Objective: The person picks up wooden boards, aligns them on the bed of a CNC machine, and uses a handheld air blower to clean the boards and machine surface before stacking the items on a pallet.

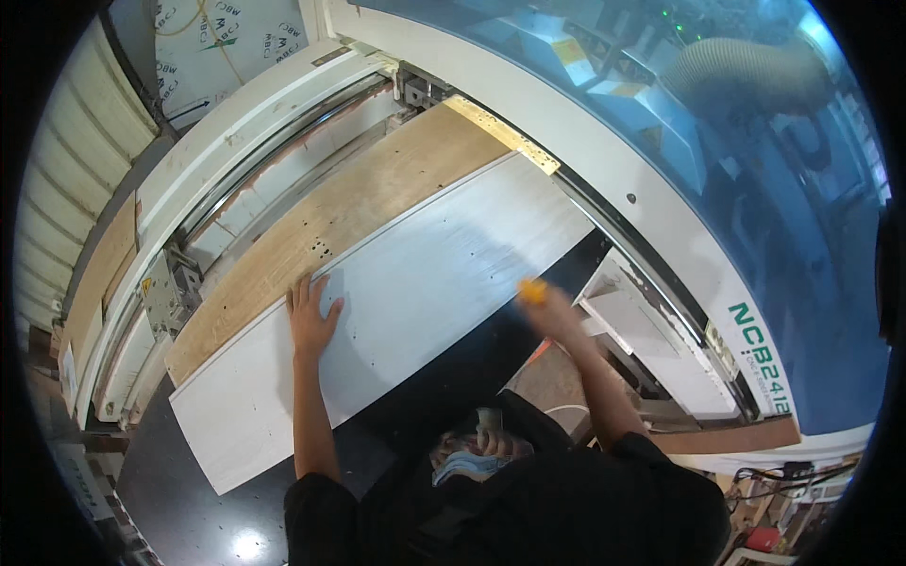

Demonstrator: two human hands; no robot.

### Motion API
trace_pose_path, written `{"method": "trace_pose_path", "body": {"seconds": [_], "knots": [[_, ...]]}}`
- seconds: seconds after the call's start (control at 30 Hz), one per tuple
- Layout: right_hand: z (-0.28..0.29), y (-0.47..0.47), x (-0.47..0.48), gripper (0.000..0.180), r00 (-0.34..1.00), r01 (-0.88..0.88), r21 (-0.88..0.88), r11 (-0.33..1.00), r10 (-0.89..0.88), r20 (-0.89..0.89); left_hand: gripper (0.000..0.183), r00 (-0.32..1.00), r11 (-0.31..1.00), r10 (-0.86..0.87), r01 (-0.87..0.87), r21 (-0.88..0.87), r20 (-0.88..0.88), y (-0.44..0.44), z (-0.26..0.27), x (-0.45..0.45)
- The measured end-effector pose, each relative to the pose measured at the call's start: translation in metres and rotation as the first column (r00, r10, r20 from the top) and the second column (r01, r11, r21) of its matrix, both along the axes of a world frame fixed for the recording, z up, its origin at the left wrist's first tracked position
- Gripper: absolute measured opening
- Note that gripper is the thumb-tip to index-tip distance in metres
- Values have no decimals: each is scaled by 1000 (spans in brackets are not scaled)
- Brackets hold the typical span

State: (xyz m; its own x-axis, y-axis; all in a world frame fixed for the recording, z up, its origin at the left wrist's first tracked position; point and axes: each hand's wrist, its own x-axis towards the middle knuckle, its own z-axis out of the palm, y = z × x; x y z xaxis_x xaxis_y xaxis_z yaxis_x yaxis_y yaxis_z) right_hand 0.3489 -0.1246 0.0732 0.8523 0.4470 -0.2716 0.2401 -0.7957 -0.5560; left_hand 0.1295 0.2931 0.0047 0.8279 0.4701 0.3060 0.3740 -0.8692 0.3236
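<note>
A long white wooden panel (pixel 403 297) lies at a slant before me, its face marked by several small holes. My left hand (pixel 311 311) rests on it with fingers spread, the fingertips at its far edge. Beyond that edge lies a brown wood board (pixel 340 212), partly covered by the panel. My right hand (pixel 555 315) is blurred near the panel's near edge and grips a small yellow object (pixel 532 291). What kind of thing this is cannot be made out. Whether it touches the panel I cannot tell.
Under the panel is a black tabletop (pixel 248 506). A CNC machine with a blue see-through cover (pixel 708 163) stands to the right. Its metal guide rail (pixel 658 304) runs beside my right arm, and another rail (pixel 283 156) lies far left. Cables (pixel 771 474) hang at lower right.
</note>
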Motion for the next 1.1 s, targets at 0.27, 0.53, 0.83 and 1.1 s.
{"method": "trace_pose_path", "body": {"seconds": [0.27, 0.53, 0.83, 1.1], "knots": [[-2, -155, 63, 55, 912, 399, -55, 915, -390, 122, 60, 1000, 999, -12, 10, 50, 29, -3, -10, 1], [-15, -64, -69, 57, 675, -269, 261, 927, 375, -636, 69, 997, 996, 83, -83, 12, 0, -33, -14, 50], [-37, -116, -7, 38, 934, 88, 203, 975, -10, -357, 63, 996, 996, 86, -86, -8, -4, -41, -25, 70], [-77, -279, 73, 47, 600, 583, 85, 808, -499, 625, 57, 996, 996, 89, -89, 0, 22, -58, -1, 67]]}}
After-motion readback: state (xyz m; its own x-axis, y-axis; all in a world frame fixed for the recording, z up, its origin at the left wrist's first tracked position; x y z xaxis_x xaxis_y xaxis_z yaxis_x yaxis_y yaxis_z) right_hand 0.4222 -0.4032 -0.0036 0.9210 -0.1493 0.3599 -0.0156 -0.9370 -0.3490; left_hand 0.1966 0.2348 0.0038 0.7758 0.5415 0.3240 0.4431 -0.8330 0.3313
